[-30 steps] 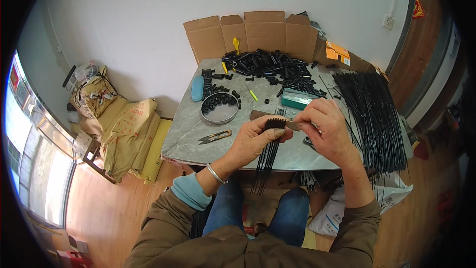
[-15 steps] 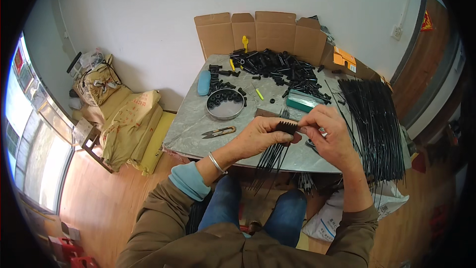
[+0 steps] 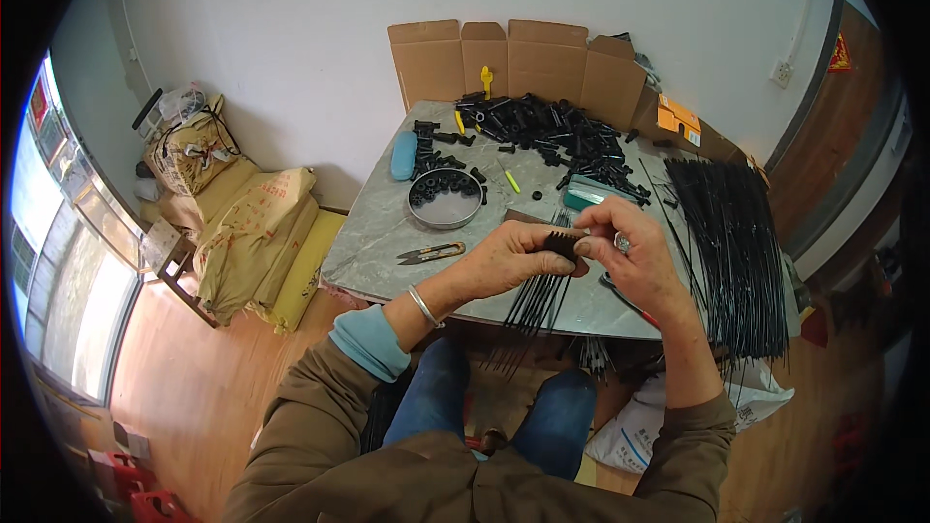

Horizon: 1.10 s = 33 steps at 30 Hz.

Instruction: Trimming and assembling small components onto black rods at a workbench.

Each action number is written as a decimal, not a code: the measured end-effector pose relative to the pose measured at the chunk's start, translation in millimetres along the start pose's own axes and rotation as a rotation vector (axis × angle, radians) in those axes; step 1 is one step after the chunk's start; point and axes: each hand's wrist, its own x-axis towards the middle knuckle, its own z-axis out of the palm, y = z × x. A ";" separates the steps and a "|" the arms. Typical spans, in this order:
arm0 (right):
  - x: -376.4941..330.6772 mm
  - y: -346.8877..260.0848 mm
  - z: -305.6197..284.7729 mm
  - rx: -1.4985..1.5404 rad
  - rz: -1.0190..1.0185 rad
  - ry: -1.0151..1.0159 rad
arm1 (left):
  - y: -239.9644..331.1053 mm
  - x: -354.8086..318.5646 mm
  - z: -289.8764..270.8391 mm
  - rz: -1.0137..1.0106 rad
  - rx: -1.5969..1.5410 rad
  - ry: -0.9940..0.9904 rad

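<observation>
- Tan sacks (image 3: pixel 257 237), piled by the wall.
- Blue case (image 3: pixel 404 156), on the grey table (image 3: pixel 373 247).
- Scissors (image 3: pixel 431 254), below a round tin (image 3: pixel 446 224).
- Left hand (image 3: pixel 509 260): fingers and thumb holding a black comb (image 3: pixel 559 244) above the table.
- Right hand (image 3: pixel 635 257): fingertips narrow, at comb's right end; grip cannot be told.
- Black rods (image 3: pixel 731 261), heaped.

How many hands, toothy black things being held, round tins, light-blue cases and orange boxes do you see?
Hands: 2 (left hand, right hand)
Toothed black piece: 1
Round tin: 1
Light-blue case: 1
Orange box: 1
Total: 6
</observation>
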 end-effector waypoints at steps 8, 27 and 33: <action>11.6 5.0 10.9 -0.284 -0.350 0.009 | -23.6 0.1 14.7 -0.016 0.198 0.060; 63.5 101.1 -6.6 0.080 0.488 0.108 | -131.4 -26.8 -12.8 0.318 1.124 -0.090; 39.9 186.7 80.6 -0.361 0.222 -0.206 | -134.8 -21.4 -8.7 0.217 1.156 -0.056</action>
